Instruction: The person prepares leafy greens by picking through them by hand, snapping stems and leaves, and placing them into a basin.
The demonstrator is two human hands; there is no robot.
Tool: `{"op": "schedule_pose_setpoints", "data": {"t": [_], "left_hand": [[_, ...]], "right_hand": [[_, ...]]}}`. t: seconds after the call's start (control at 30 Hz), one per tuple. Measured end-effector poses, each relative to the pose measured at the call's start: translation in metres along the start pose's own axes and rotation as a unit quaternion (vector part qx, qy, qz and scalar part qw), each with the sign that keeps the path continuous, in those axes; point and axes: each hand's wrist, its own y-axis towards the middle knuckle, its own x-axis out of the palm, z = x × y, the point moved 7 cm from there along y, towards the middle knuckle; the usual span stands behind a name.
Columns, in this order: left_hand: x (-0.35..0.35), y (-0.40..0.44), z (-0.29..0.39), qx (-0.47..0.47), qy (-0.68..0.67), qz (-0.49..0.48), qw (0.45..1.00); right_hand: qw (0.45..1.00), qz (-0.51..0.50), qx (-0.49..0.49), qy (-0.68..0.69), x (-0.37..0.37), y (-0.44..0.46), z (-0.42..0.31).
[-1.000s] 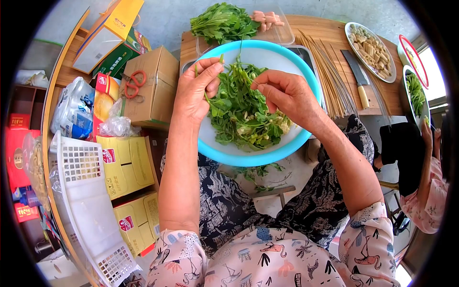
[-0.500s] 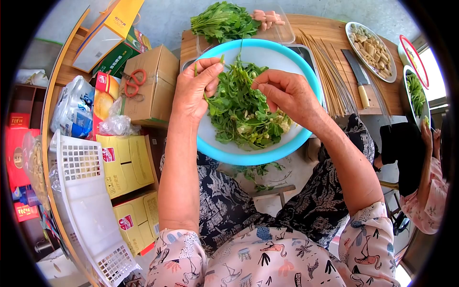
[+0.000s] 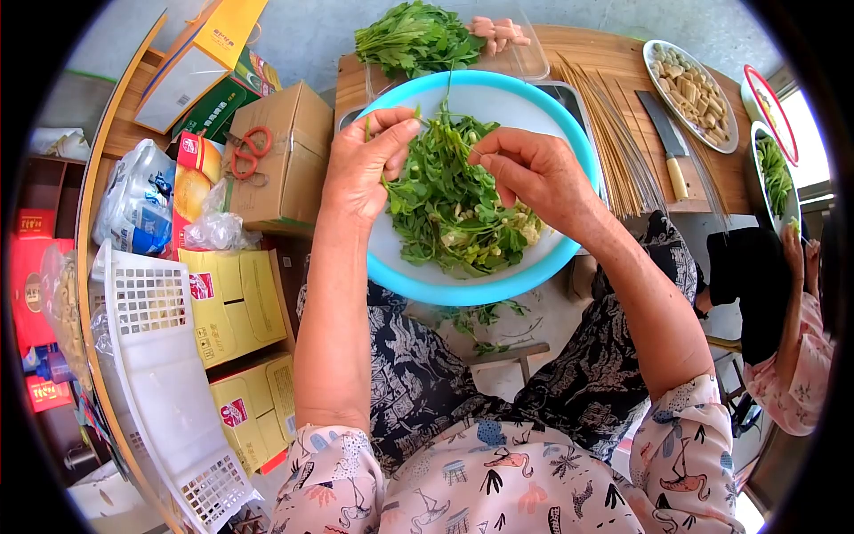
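A wide basin (image 3: 559,258) with a blue rim and pale inside holds a heap of leafy greens (image 3: 454,196). Over its left side, my left hand (image 3: 369,156) is closed on a green stem, whose tip shows above the thumb. My right hand (image 3: 532,171) hovers over the heap's right side, thumb and forefinger pinched together. Something thin and pale seems to stick out of that pinch, too small to name. The two hands are apart, with greens between and below them.
Behind the basin lie a bunch of greens (image 3: 416,40) and pink sausage pieces (image 3: 498,34). To the right are skewers (image 3: 600,142), a cleaver (image 3: 658,125) and a plate of cut food (image 3: 689,93). Cartons (image 3: 276,156), scissors (image 3: 252,153) and a white basket (image 3: 165,383) stand left. Another person's hand (image 3: 794,249) shows far right.
My left hand has shifted very slightly to the right with the stem. My right hand keeps its pinch in nearly the same place.
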Motion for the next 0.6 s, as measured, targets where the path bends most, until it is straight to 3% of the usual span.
{"op": "schedule_pose_setpoints", "data": {"t": [0.27,0.47,0.6], "left_hand": [[0.012,-0.001,-0.009,-0.015,-0.004,-0.057,0.998],[0.014,0.001,-0.006,-0.04,-0.077,-0.048,0.995],[0.013,0.001,-0.007,-0.04,-0.055,-0.039,0.997]], "right_hand": [[1.0,0.009,0.004,-0.01,-0.001,0.003,0.0],[0.999,0.012,0.005,0.035,-0.006,0.008,0.009],[0.999,0.016,0.015,0.046,-0.008,0.008,0.008]]}}
